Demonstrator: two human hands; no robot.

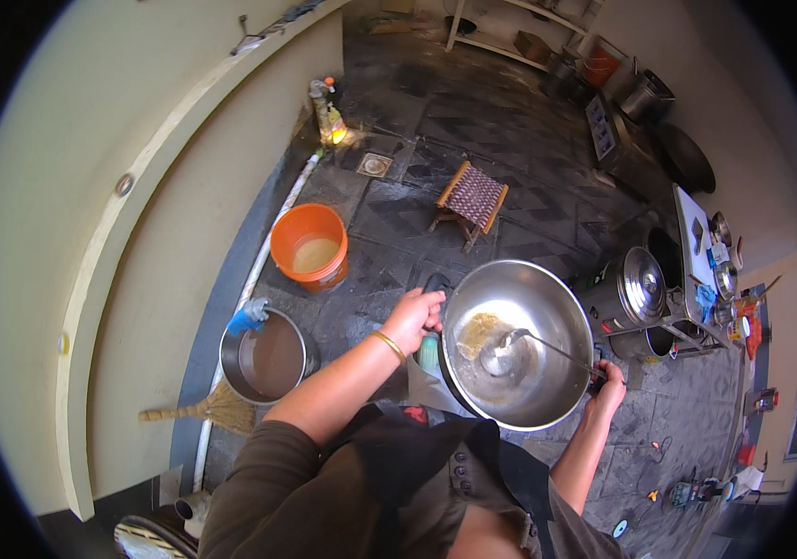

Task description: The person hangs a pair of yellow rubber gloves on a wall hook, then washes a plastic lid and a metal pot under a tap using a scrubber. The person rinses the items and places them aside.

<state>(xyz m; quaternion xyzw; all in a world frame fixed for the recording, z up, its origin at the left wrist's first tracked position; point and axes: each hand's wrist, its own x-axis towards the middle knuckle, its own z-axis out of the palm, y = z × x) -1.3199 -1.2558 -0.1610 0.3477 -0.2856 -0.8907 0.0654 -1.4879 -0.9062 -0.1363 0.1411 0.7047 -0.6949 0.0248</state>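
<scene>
A wide stainless-steel pot [545, 300] tilts before me, with yellowish residue and a little liquid on its bottom. My left hand [412, 321] grips its black side handle [436, 282]. At the opposite rim, my right hand [606, 393] is closed around the dark handle area, together with the end of a metal ladle [557, 351]. The ladle's bowl rests inside the pot near the residue. My right fingers partly hide that side's handle. Below the pot's left side, a greenish container [429, 353] shows in part.
Left stand an orange bucket [309, 274] of cloudy liquid, a metal pot [309, 353] of brownish water with a blue cloth [247, 318] on its rim, and a straw broom [227, 411]. A folding stool [474, 197] stands ahead. Right are a lidded pot [643, 283] and a cluttered table [696, 216].
</scene>
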